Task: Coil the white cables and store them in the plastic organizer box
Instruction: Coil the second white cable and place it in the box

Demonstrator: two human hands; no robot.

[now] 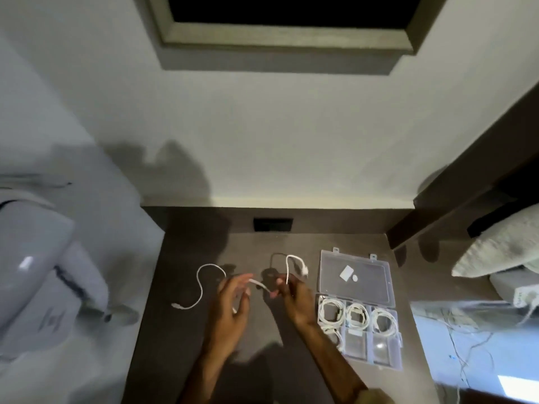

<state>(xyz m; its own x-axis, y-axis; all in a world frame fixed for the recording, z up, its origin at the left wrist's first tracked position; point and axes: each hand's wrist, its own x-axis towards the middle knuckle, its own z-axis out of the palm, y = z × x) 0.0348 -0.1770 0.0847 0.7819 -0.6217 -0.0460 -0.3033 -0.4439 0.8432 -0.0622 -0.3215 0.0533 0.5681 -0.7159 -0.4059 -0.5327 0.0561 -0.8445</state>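
1. We pinch one white cable in the right hand, its plug end arching above the counter, ready for winding.
2. Our left hand is spread open, guiding the cable's other end.
3. The organizer box lies open alongside, three coils already stored; a second cable waits left.

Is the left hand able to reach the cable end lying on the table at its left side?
Probably yes. The left hand is open, and bare table lies between it and the cable end.
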